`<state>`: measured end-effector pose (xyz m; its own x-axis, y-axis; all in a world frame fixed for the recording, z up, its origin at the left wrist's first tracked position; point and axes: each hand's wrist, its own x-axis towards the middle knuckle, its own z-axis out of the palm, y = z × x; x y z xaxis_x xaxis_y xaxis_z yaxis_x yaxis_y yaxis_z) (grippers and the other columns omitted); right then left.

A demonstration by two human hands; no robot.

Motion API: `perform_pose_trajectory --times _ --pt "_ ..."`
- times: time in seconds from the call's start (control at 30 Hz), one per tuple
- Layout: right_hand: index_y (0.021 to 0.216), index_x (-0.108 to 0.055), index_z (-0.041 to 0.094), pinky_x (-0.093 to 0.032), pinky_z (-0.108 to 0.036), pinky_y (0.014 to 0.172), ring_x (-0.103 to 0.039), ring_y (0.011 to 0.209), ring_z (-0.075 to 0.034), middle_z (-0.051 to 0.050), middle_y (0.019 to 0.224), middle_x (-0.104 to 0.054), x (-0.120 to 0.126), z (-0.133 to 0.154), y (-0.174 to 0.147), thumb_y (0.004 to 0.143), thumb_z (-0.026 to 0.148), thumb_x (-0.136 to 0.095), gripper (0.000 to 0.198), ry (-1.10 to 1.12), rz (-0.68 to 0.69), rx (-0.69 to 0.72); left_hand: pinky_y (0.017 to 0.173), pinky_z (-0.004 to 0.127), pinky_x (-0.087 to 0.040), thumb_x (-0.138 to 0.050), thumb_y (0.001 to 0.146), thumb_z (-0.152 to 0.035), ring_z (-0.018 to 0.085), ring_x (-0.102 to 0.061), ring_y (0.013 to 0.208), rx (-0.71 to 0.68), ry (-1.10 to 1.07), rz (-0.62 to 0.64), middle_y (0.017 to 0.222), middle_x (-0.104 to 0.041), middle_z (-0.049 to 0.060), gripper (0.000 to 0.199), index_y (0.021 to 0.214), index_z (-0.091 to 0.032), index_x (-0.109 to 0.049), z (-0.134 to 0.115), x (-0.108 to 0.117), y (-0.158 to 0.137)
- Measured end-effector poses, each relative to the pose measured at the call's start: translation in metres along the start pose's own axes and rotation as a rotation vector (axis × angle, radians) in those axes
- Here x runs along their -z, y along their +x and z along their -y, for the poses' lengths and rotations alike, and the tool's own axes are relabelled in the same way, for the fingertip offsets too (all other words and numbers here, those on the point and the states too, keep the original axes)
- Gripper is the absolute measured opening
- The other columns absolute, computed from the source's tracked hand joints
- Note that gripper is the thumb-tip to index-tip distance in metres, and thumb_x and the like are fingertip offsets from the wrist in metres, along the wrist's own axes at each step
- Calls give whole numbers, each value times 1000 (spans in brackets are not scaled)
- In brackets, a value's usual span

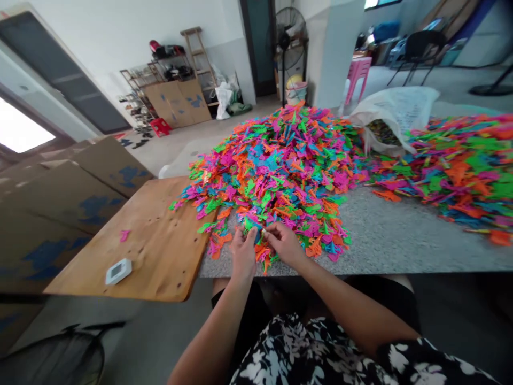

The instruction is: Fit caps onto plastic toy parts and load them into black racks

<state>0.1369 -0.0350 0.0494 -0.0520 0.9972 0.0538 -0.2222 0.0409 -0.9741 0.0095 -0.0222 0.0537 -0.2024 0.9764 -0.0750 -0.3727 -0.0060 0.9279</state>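
My left hand [243, 252] is closed around a blue plastic piece [257, 233], its thumb laid along the near side. Close beside it, my right hand [285, 244] pinches at the edge of that piece. A tiny pale spot shows at the right fingertips, too small to name. Both hands are at the near edge of a large heap of small flat plastic pieces [276, 160] in pink, orange, green and blue. Loose pieces also lie under and around my fingers. The exact shape of the held piece is partly hidden by my fingers.
The heap rests on a grey speckled tabletop [380, 235]. A wooden board [156, 240] on the left carries a white digital device [118, 271] and one pink piece [124, 235]. To the right are a white sack [404, 109] and a second heap [468, 171]. Cardboard boxes [60, 203] stand left.
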Motion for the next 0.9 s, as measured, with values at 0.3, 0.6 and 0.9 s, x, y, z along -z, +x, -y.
perform_pose_trajectory --times 0.3,0.6,0.9 --pt "80 -69 22 -44 -25 41 -55 43 -13 -1 67 -70 172 27 -23 84 39 -77 20 -221 -392 -181 115 57 -48 -77 86 -52 38 -65 129 -397 932 216 127 -74 10 40 119 -31 -71 45 51 -7" --pt "83 -62 26 -49 -29 62 -74 81 -20 -9 88 -75 319 90 -15 100 38 -51 24 -218 -972 156 133 66 -13 -80 83 -60 44 -17 164 -778 1391 477 178 -24 13 86 160 -32 -51 76 46 13" --pt "154 -48 12 -38 -61 121 -41 152 -42 -28 161 -44 173 -73 -24 92 55 -71 79 -1067 -528 151 132 66 -10 -64 96 -56 41 -10 166 -786 1508 289 179 -17 13 72 160 -27 -50 69 48 65"
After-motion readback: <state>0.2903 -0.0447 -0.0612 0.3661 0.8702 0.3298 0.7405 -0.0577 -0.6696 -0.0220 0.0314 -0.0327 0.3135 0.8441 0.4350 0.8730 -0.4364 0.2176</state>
